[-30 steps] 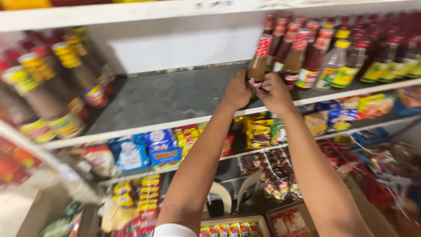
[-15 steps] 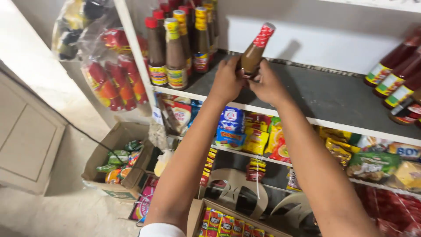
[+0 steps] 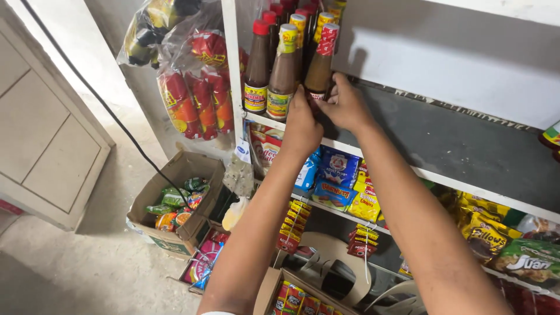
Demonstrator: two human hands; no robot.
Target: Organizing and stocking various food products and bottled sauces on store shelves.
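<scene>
Bottle (image 3: 319, 61): brown sauce, red cap, upright on the shelf (image 3: 461, 146), beside other bottles (image 3: 269, 70).
Left hand (image 3: 301, 125): gripping the bottle's base.
Right hand (image 3: 347, 105): gripping it too.

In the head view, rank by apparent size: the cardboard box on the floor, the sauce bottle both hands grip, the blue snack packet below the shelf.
1. Cardboard box
2. Sauce bottle and blue packet look about alike; left hand and right hand hide the bottle's base, so no ranking.

Brown bottle (image 3: 320, 65) (red checkered cap), grey shelf (image 3: 461, 149)
</scene>
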